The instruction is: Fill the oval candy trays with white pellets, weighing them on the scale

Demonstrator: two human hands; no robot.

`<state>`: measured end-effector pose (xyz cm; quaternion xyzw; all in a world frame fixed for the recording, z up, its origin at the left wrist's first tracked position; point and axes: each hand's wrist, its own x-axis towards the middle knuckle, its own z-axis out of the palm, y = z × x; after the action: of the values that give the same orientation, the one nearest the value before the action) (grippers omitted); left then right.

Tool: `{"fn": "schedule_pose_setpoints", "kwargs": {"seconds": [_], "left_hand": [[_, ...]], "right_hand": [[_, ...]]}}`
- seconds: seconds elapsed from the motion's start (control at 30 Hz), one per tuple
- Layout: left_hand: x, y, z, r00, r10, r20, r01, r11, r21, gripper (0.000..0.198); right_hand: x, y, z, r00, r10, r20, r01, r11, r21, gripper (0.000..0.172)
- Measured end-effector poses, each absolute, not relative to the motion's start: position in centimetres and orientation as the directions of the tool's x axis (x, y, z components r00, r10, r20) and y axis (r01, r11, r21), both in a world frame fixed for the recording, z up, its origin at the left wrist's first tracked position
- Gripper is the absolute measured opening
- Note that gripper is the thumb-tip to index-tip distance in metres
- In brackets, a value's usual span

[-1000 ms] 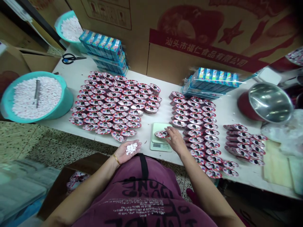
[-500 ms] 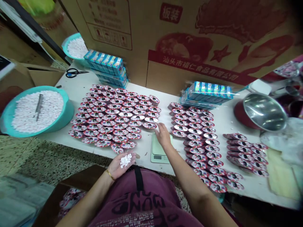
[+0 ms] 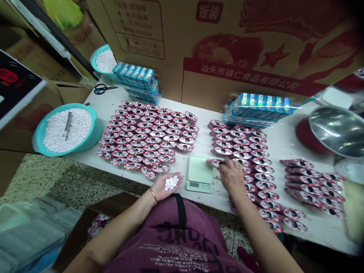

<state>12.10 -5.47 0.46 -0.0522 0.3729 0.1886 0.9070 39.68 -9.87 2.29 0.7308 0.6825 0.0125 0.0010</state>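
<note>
My left hand (image 3: 160,188) lies palm up in front of the table edge, cupping a small heap of white pellets (image 3: 171,183). My right hand (image 3: 231,175) reaches to the right-hand group of pouches, its fingers closed at the end of a red-and-silver pouch (image 3: 216,163). That pouch stands at the group's left front, beside the pale green kitchen scale (image 3: 200,170). Nothing rests on the scale's plate. Left of it stand several rows of upright pouches (image 3: 152,140) with dark openings on top; more pouches (image 3: 264,169) stand to the right.
A turquoise basin (image 3: 98,132) of white pellets with a metal scoop (image 3: 68,126) stands at left. Scissors (image 3: 104,89), blue boxes (image 3: 139,81) and more blue boxes (image 3: 264,110) lie along the back. A large carton (image 3: 170,76) walls the rear; a steel bowl (image 3: 335,129) stands right.
My right hand has moved right, from above the scale to a pouch in the right-hand group. My left hand still holds the pellets. The view has shifted a little.
</note>
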Motion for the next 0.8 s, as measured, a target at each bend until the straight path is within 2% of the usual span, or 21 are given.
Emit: {"fn": "schedule_pose_setpoints", "kwargs": {"seconds": [0.13,0.27,0.4,0.47,0.63,0.8], "left_hand": [[13.2,-5.8,0.6,0.677,0.296,-0.674,-0.383,0.924,0.02,0.028],[13.5,-6.3,0.2,0.666,0.279,-0.692,-0.369,0.929,0.019,0.026],[12.9,-7.2,-0.6,0.623,0.24,-0.745,-0.339,0.941,0.019,0.023],[12.4,-7.8,-0.9,0.596,0.21,-0.775,-0.313,0.95,0.017,0.022],[11.3,-8.9,-1.1,0.555,0.184,-0.811,-0.294,0.956,0.016,0.023],[11.2,-8.8,-1.0,0.575,0.14,-0.806,-0.273,0.962,-0.028,0.017]], "right_hand": [[35.8,-11.2,2.2,-0.076,0.995,-0.066,0.993,0.069,-0.1,0.015],[32.2,-11.9,1.4,-0.049,0.998,-0.048,0.973,0.037,-0.226,0.018],[27.8,-12.4,2.1,-0.296,0.954,-0.035,0.889,0.262,-0.376,0.024],[25.8,-12.4,2.7,-0.377,0.923,-0.071,0.847,0.313,-0.429,0.024],[24.3,-12.5,2.8,-0.425,0.897,-0.126,0.823,0.324,-0.467,0.012],[24.6,-12.7,2.3,-0.499,0.862,-0.091,0.771,0.393,-0.5,0.009]]}}
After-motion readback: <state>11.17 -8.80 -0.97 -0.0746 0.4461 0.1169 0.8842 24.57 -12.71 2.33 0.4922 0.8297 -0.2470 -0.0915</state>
